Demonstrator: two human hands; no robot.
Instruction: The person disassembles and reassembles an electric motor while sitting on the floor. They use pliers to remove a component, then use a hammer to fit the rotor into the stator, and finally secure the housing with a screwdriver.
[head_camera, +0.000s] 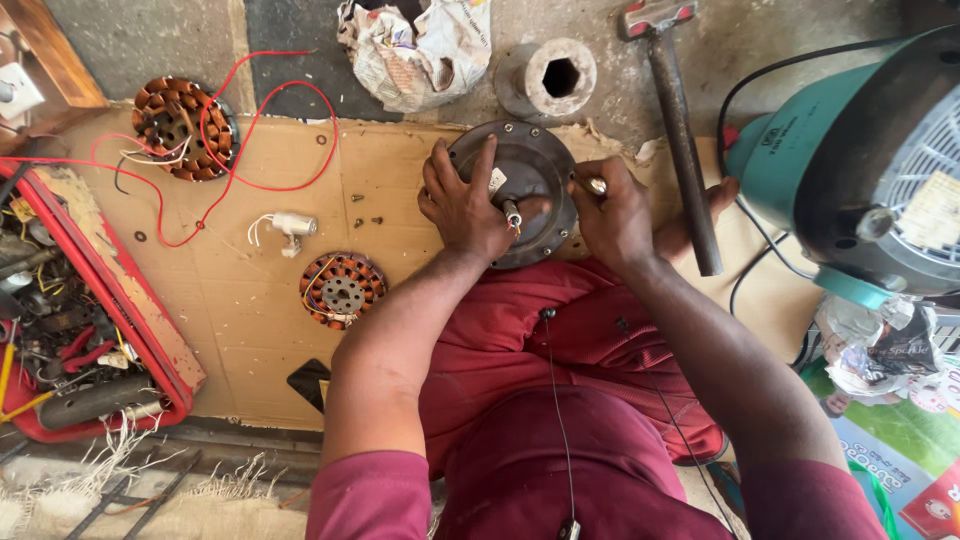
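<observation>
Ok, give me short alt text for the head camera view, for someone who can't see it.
A seated person's left hand presses on a round grey motor housing while the right hand works a small tool at its rim, over cardboard with two copper-wound stators and red wires.

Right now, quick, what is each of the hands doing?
Left hand: open, fingers spread, pressing flat on the round grey metal motor cover.
Right hand: closed around a small metal tool at the cover's edge.

I wear a maroon short-sleeved shirt, its sleeves ending above my elbows, and matching red trousers. A thin black cable runs down my front, behind both grips.
</observation>
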